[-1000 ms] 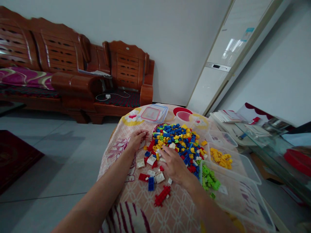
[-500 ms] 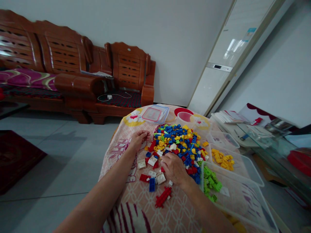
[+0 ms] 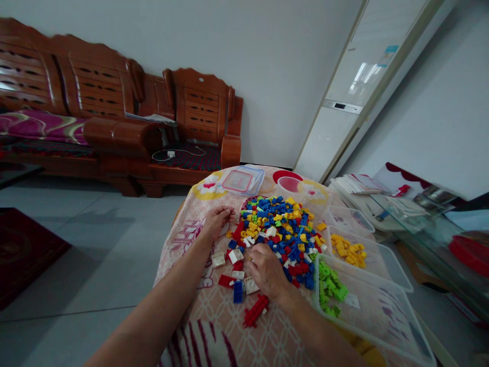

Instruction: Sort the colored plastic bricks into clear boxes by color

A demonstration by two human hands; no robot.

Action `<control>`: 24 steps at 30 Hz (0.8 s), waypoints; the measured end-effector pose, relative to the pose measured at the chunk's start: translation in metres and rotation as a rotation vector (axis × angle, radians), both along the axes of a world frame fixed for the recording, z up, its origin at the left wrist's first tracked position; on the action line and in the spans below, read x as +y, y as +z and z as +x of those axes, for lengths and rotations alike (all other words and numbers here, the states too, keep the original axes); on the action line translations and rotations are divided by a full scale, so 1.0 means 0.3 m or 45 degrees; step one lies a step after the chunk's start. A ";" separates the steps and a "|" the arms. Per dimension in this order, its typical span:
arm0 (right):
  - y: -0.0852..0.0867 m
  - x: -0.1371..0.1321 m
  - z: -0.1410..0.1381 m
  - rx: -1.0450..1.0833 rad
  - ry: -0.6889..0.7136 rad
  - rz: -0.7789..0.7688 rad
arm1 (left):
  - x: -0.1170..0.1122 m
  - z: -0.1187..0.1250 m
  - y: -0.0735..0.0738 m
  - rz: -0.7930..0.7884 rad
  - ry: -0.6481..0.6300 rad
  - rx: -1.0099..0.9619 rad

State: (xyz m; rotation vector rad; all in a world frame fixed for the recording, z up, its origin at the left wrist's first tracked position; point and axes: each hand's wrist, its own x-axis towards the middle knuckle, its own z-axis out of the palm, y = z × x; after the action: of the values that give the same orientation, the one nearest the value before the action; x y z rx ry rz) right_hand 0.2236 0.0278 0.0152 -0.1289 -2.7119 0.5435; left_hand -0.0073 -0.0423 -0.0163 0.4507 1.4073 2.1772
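A heap of mixed plastic building bricks (image 3: 280, 219) in blue, yellow, red, white and green lies on the cloth-covered table. At its left edge rests my left hand (image 3: 218, 223), fingers curled together; whatever they may hold is too small to make out. My right hand (image 3: 267, 270) is low over the near side of the heap, fingertips drawn together and pointing down-left, their contents unclear. Beside those fingertips lie a white brick (image 3: 236, 256), a cream brick (image 3: 218, 260) and another white brick (image 3: 251, 285). Closer to me are a blue brick (image 3: 238, 292) and a red wheeled base (image 3: 255, 311).
To the right stand clear plastic boxes, one with yellow bricks (image 3: 348, 250), one with green bricks (image 3: 331, 288). Box lids (image 3: 239, 181) and a round tub (image 3: 289, 184) sit at the table's far edge. A glass shelf (image 3: 416, 229) stands beyond the boxes.
My right hand has shifted a little left and toward me, off the heap's near edge. The white and cream bricks near it have slid slightly left. My left hand stays put.
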 end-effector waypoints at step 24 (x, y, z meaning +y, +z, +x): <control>0.263 0.534 0.282 0.099 -0.996 0.712 | 0.000 0.005 0.006 -0.013 0.000 -0.023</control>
State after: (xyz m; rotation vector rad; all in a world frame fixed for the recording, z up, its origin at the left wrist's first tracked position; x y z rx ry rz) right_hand 0.3083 0.1881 0.0943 -0.9241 -2.3548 -0.4174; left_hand -0.0059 -0.0423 -0.0144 0.4267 1.4085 2.1675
